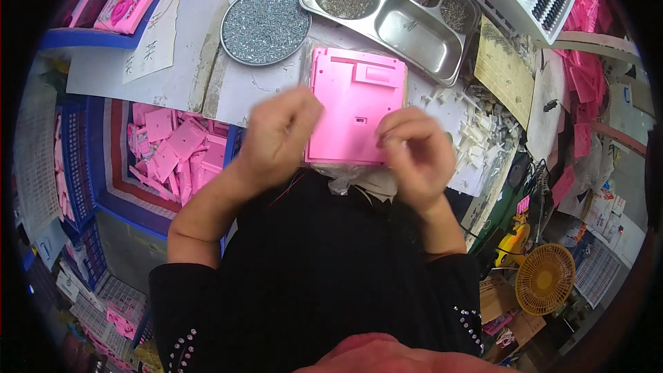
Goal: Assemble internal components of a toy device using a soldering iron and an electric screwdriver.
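The pink panel [345, 121] lies on clear film [338, 185] at the edge of the desk [186, 69]; left hand [280, 135] and right hand [420, 159] curl beside it, too blurred to tell whether the fingers are clenched or grasping something

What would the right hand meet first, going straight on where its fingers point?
The right hand would probably meet the pink panel first, near its right edge; the depth between them is unclear.

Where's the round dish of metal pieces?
Head view, upper left of centre: the round dish sits left of the steel tray, beyond the left hand.
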`<action>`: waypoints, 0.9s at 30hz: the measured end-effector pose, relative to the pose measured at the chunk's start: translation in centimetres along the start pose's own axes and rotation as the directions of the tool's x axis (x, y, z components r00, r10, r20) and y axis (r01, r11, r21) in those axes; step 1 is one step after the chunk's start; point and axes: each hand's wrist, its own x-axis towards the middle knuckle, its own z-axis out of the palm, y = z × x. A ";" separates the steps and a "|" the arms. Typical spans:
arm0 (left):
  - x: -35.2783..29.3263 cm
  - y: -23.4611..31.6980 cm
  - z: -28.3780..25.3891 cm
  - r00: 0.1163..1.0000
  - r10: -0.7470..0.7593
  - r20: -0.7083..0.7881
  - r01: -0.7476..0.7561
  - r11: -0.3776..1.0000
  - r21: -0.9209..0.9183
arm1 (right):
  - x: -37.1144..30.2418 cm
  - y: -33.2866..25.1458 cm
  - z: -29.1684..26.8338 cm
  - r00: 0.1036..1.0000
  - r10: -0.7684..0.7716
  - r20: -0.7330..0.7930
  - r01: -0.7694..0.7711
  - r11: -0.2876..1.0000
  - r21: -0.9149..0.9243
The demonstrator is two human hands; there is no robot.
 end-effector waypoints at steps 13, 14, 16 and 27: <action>5.5 -3.7 -1.0 0.984 0.159 0.085 -0.179 0.790 0.586 | 1.2 1.1 -6.6 0.893 0.426 -0.143 -0.445 0.881 -0.158; 5.6 -3.5 -0.9 0.989 0.111 0.100 -0.148 0.799 0.583 | 1.2 1.3 -6.2 0.892 0.427 -0.146 -0.448 0.879 -0.166; 5.8 -2.7 -1.4 0.991 0.012 0.130 -0.087 0.809 0.581 | 1.4 1.7 -5.6 0.887 0.449 -0.107 -0.462 0.862 -0.210; 6.5 -3.8 -5.0 0.995 -0.001 -0.102 0.060 0.811 0.582 | 1.3 5.6 -4.5 0.971 -0.144 0.191 0.234 0.731 -0.641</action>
